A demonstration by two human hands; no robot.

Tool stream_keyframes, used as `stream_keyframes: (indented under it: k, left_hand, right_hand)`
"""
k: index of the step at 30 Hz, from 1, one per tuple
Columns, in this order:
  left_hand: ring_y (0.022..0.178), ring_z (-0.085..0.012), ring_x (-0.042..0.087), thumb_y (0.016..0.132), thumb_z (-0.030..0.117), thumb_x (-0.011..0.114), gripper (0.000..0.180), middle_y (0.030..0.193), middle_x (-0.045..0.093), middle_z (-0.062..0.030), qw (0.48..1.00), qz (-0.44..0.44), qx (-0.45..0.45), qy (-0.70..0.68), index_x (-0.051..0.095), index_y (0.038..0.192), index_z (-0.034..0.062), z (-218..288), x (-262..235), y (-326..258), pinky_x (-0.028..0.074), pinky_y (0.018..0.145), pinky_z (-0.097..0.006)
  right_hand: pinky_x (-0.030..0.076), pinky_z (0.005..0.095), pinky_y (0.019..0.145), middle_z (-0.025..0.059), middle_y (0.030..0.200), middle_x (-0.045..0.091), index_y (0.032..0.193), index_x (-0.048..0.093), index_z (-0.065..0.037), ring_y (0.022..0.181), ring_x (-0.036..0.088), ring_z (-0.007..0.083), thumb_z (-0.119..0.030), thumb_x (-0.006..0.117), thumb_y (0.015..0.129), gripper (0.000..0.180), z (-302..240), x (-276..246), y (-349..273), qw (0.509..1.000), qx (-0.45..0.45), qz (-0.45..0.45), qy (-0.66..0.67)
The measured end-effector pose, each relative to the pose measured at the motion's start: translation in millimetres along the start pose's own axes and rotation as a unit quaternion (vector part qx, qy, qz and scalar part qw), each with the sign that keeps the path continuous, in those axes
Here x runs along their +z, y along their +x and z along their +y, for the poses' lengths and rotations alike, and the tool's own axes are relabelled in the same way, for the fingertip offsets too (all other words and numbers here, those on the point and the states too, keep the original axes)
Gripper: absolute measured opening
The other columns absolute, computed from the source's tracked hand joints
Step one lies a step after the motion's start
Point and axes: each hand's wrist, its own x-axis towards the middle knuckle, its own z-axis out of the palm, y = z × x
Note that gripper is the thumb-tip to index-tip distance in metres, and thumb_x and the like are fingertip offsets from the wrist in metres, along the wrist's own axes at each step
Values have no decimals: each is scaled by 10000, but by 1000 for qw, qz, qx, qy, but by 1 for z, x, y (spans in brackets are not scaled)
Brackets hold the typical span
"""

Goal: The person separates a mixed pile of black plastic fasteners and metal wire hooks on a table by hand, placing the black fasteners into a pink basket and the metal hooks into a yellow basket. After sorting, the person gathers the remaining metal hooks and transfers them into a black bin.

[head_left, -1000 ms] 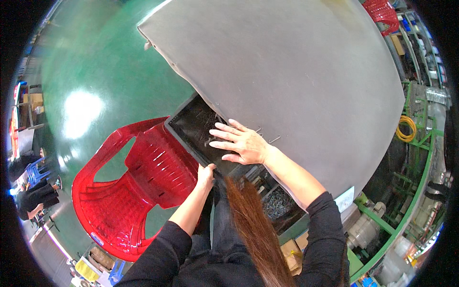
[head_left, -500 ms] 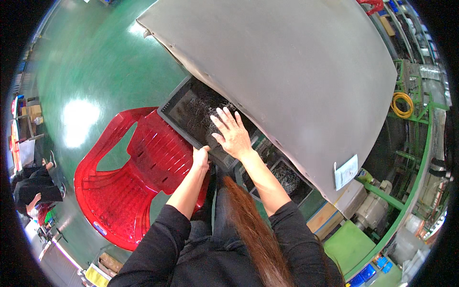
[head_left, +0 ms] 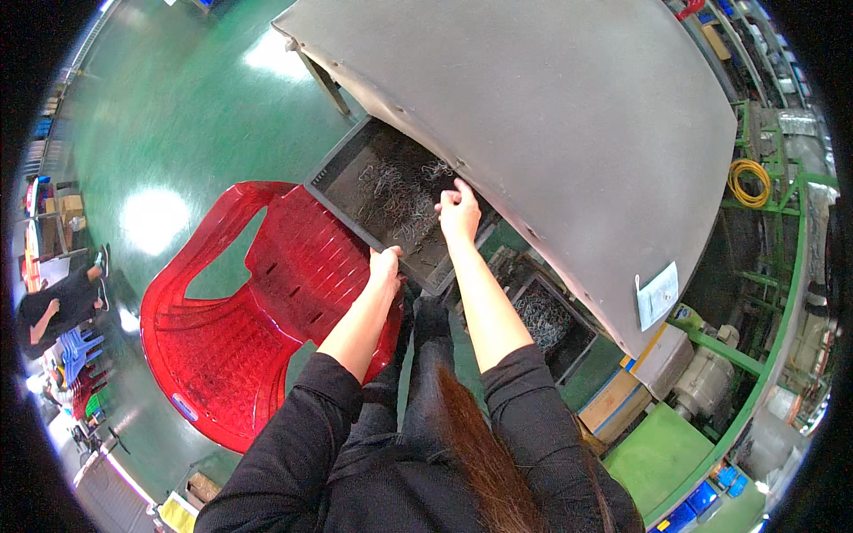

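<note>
A dark plastic tray (head_left: 342,211) rests partly on the red plastic chair (head_left: 298,249), with its far side under the edge of the grey-covered table (head_left: 533,107). Many small, thin metal pieces (head_left: 391,191) lie tangled in a loose heap inside it. My left hand (head_left: 386,265) is closed on the tray's near rim. Over the tray's right part, my right hand (head_left: 458,213) has its fingers curled together; whether anything small is between them is hidden.
Below the table edge on the right stands another dark tray (head_left: 544,315) of metal pieces. Cardboard boxes (head_left: 617,404), a motor (head_left: 702,377) and a green frame (head_left: 755,364) are farther right. At the far left there is another person (head_left: 62,306).
My right hand has gone from spread flat over the metal pieces to curled fingers, farther right. My left hand stays on the rim. The view has shifted slightly.
</note>
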Motion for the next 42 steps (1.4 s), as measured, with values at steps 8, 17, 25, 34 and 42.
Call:
stream_keyframes:
  k: [8, 17, 25, 34, 42]
  left_hand:
    - [724, -225, 523, 638, 11, 509, 570, 922, 507, -72, 1000, 6, 29, 3, 367, 1181, 109, -9, -2, 1, 399, 447, -370]
    - [839, -242, 519, 688, 54, 538, 409, 904, 533, -83, 998, 47, 8, 40, 420, 1077, 95, 5, -7, -20, 448, 648, -459]
    - [853, -283, 546, 728, 87, 546, 181, 877, 581, -108, 980, -184, -57, -44, 569, 893, 15, 1, -91, -15, 441, 765, -469]
    - [908, -313, 523, 627, 30, 490, 286, 955, 516, -125, 991, -115, -62, -41, 498, 910, -18, -6, -148, -95, 465, 765, -528]
    - [808, -271, 507, 630, -9, 470, 235, 910, 466, -103, 979, -149, 118, 74, 463, 864, 8, -34, -142, -200, 457, 645, -483]
  right_hand:
    - [449, 233, 459, 76, 801, 656, 976, 604, 16, 580, 630, 133, -143, 597, 822, 221, -47, 18, 19, 943, 200, 81, 255]
    - [467, 352, 758, 55, 998, 635, 1207, 486, -138, 891, 608, 232, -162, 645, 745, 490, -39, -16, -56, 979, 21, -55, -195]
    - [476, 323, 633, 101, 788, 619, 911, 612, -68, 676, 592, 218, -84, 540, 740, 185, 3, -121, -135, 991, -53, -4, -122]
    - [480, 381, 758, 107, 925, 640, 996, 607, -87, 863, 610, 279, -198, 532, 793, 243, 41, -221, -210, 980, 87, -76, -163]
    - [474, 388, 763, 97, 941, 642, 1016, 607, -112, 894, 601, 280, -218, 516, 797, 259, 79, -326, -295, 981, 73, -60, -170]
